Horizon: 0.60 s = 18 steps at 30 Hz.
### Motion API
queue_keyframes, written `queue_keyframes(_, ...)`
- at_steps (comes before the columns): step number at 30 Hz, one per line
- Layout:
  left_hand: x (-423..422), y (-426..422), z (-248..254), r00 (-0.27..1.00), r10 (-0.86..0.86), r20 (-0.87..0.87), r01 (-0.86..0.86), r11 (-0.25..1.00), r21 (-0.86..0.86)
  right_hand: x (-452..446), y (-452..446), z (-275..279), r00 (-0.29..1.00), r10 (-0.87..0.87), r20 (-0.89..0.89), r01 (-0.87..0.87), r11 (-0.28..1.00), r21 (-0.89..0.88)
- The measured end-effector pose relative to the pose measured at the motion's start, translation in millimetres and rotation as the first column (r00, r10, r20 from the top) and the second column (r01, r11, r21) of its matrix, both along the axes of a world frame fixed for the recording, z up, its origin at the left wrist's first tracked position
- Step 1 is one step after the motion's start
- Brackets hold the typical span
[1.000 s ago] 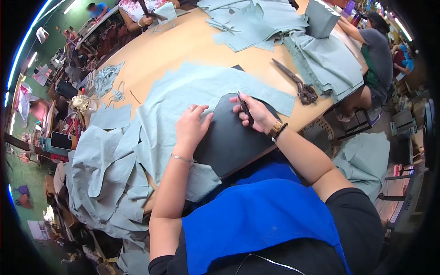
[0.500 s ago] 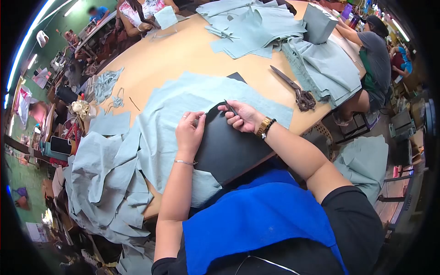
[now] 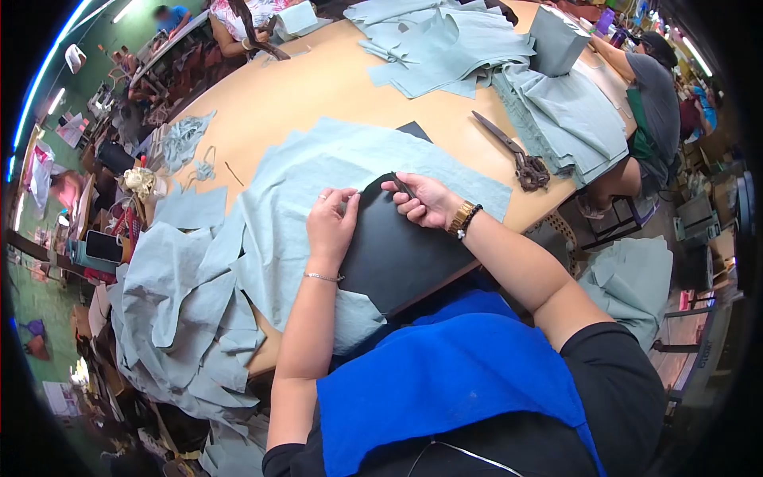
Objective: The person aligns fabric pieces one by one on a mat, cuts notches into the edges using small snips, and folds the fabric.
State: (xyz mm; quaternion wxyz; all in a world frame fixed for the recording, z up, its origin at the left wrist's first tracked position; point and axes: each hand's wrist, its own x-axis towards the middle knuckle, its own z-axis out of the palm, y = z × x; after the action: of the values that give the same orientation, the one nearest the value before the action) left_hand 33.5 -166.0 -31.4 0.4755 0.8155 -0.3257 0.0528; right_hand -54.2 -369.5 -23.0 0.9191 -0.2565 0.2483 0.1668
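Working over a black sheet [image 3: 409, 258] at the near edge of the table [image 3: 318, 83], bordered by pale cloth [image 3: 306, 171]. Brought together at its far edge, from farther apart a second ago: pinching that edge in the left hand [image 3: 332, 224], fingertips closed, and gripping a small dark tool [image 3: 404, 188] in the right hand [image 3: 429, 203], close by. Apparently past reaching, now at close edge work.

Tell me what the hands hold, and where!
The left hand pinches the black sheet by its curved edge. The right hand grips a slim dark tool along its body; its kind is unclear.
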Motion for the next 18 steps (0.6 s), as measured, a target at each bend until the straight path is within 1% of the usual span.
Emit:
queue_keyframes(1,0.1,-0.2,0.4,1.000,0.000,0.002,0.000,1.000,0.000,2.7,0.1,-1.1,1.000,0.001,-0.003,-0.001,1.000,0.007)
queue_keyframes(4,-0.4,-0.3,2.4,1.000,-0.007,0.027,0.007,1.000,0.010,6.4,0.0,-3.8,1.000,-0.018,0.012,0.019,0.998,-0.063)
queue_keyframes(7,-2.0,-0.6,4.6,1.000,0.008,-0.013,-0.008,1.000,0.007,0.0,1.1,-5.4,0.999,-0.017,0.038,0.021,0.995,-0.099)
queue_keyframes(10,-0.7,0.5,3.0,1.000,0.006,0.010,-0.006,1.000,0.015,-2.1,2.4,1.0,1.000,0.004,-0.002,-0.004,0.998,-0.060)
queue_keyframes(13,0.3,0.2,1.8,1.000,0.002,0.005,-0.002,1.000,0.002,6.5,2.2,-0.8,1.000,0.015,0.012,-0.015,1.000,-0.024)
queue_keyframes(16,-0.5,0.3,3.4,0.999,-0.014,0.045,0.015,1.000,-0.021,7.1,5.3,-1.7,1.000,-0.019,0.020,0.021,0.994,-0.109)
queue_keyframes(18,-0.5,0.7,3.9,0.999,-0.009,0.039,0.009,1.000,-0.012,0.8,6.7,-0.6,0.999,-0.021,0.037,0.026,0.992,-0.126)
